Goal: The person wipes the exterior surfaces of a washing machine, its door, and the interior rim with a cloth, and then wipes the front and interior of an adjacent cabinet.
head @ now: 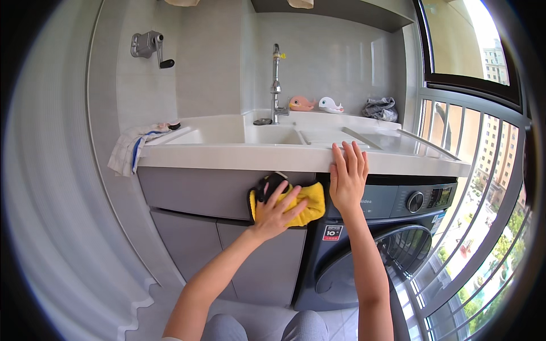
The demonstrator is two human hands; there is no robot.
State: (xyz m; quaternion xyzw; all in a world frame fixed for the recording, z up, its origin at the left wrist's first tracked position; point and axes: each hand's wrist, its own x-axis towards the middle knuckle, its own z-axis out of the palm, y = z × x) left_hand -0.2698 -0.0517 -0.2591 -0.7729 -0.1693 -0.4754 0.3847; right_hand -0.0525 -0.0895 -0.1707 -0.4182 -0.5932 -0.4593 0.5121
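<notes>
A yellow microfiber cloth with black trim (313,203) lies bunched against the grey cabinet's upper front panel (196,192). My left hand (275,215) presses it there, fingers spread over it; part of the cloth is hidden under them. Above the panel runs the white sink counter's front edge (230,157). My right hand (350,179) rests on that edge with its fingertips at the top, holding nothing. Behind the right wrist is the dark Midea washing machine (381,200), beside the cabinet.
A chrome faucet (276,85) rises behind the sink basin (273,135). Pink (301,103) and white (330,105) whale figures and a grey cloth (379,108) sit at the back. A striped towel (135,145) drapes over the left end. A hand crank (153,47) is wall-mounted. Window railings (473,170) border the right.
</notes>
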